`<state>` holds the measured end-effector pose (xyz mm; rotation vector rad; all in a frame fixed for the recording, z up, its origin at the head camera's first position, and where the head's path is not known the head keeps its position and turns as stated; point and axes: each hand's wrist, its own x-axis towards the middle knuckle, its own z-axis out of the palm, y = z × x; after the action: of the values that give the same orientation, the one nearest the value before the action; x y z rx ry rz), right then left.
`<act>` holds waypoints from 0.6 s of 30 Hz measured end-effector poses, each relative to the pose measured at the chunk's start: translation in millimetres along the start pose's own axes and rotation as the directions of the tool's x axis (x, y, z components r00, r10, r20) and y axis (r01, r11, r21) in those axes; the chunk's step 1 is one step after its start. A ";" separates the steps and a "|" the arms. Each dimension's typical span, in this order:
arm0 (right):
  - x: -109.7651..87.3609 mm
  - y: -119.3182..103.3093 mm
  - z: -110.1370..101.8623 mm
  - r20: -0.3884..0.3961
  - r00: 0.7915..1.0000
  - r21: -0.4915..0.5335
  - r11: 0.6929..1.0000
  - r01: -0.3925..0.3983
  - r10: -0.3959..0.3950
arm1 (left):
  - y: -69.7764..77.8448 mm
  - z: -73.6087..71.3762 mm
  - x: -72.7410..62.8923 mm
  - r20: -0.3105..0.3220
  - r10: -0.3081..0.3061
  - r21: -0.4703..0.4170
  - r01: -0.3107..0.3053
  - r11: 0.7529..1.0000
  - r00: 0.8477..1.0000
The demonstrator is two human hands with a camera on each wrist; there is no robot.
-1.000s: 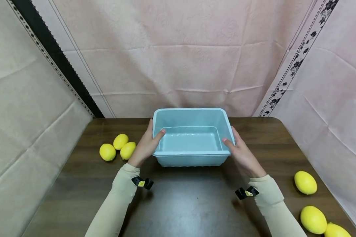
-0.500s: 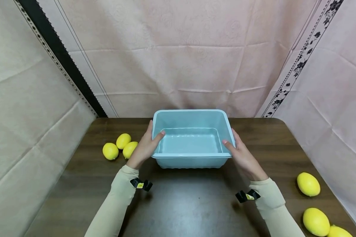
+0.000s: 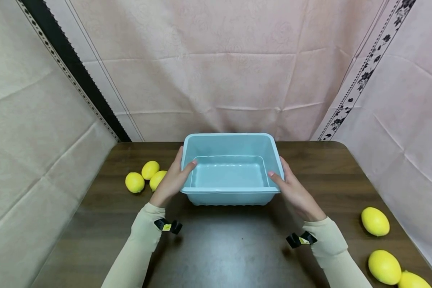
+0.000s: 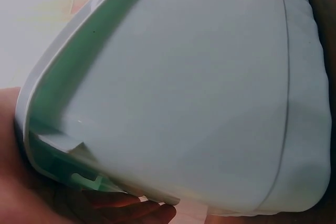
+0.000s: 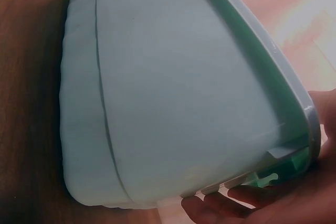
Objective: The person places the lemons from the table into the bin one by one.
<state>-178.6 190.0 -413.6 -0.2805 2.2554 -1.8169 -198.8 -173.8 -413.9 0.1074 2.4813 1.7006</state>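
Nearest, at the lower right, three lemons (image 3: 384, 267) lie on the wooden table (image 3: 217, 248) close to its side edge — a right forearm swung outward could brush the nearer two and send one rolling off. Beyond them, the right hand (image 3: 296, 193) grips one end of the blue tub (image 3: 231, 199), its thumb laid over the rim and its fingers (image 5: 214, 211) curled under the outside, slightly apart. The left hand (image 3: 172, 182) holds the opposite end likewise, pinching the rim between thumb and bent fingers. The tub is between them, upright and toward the table's far side (whether its base touches the wood, I cannot tell). If one hand rose or let go sooner, the tub would likely tip toward the lower end; smooth plastic might also slip from the thumbs. Just past the left wrist sits another cluster of lemons (image 3: 135, 183) — any leftward shift could nudge them. Farthest back hangs the pale cloth (image 3: 216, 80), which the tub's far rim might catch if pushed on.
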 end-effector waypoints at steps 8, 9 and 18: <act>-1.4 2.4 2.8 -0.035 0.998 -0.049 0.998 0.042 -0.044 | -0.7 1.1 -2.1 -0.009 -0.006 -0.048 0.006 0.999 1.000; -1.7 2.8 2.9 -0.037 0.998 -0.060 0.997 0.046 -0.049 | -0.7 1.2 -2.3 -0.009 -0.005 -0.051 0.005 0.999 1.000; -2.6 1.9 1.5 -0.013 0.999 -0.086 0.995 0.046 -0.047 | -3.9 1.9 -3.2 -0.013 -0.011 -0.082 0.010 0.997 1.000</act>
<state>-175.7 189.7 -415.6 -0.3386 2.3597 -1.7533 -195.3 -173.9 -418.0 0.0752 2.4129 1.8017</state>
